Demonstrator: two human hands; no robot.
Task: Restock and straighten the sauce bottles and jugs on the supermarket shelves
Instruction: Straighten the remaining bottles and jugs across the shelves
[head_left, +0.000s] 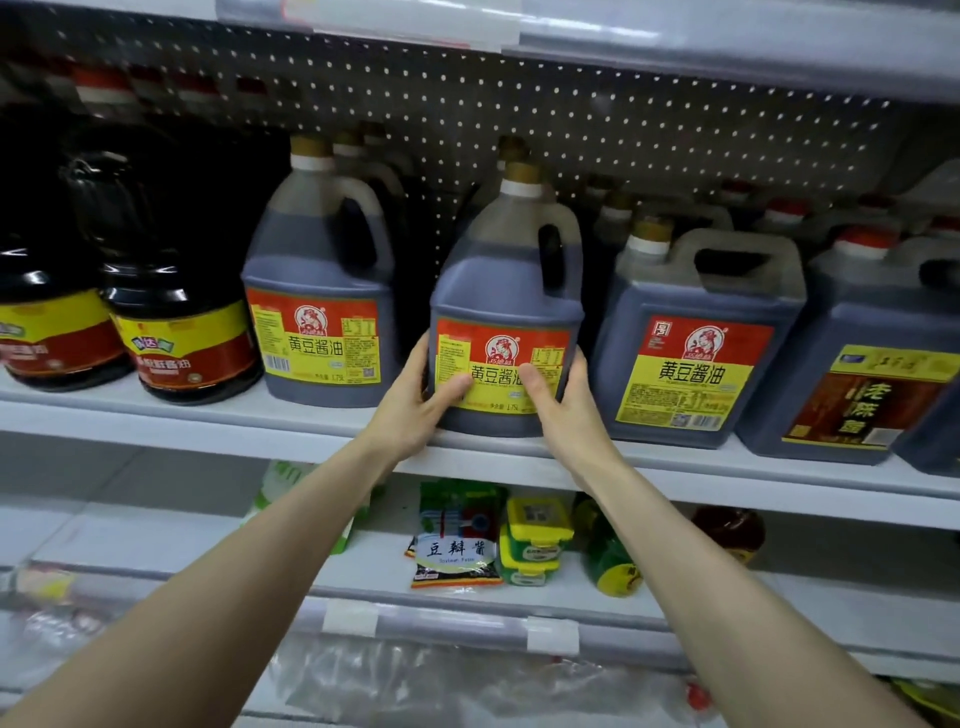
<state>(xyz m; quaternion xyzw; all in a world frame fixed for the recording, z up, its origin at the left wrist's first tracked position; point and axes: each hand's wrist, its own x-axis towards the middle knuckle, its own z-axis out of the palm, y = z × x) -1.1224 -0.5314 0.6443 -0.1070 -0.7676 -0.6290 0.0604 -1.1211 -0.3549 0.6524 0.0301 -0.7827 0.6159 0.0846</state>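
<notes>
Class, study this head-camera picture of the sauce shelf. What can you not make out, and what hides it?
Head view:
1. Label of the held dark plastic soy sauce jug: partly covered by the left hand and right hand.
2. Rear jugs: hidden by the front row, only caps show.
3. Brown-labelled grey jug: cut by the right edge.
4. Tall dark bottles upper left: blurred.

The fingers (422, 364) of the left hand (415, 410) and right hand (569, 410) vanish round the sides of the jug (506, 280). The rear jugs (511, 148) beyond them are hidden up to their caps. Far left of the fingers a dark bottle (41, 312) is cut by the edge, and far right a brown-labelled jug (857, 405) too. Below them, a green-and-white thing (280, 483) sits half behind a forearm (322, 499), too blurred to name.
</notes>
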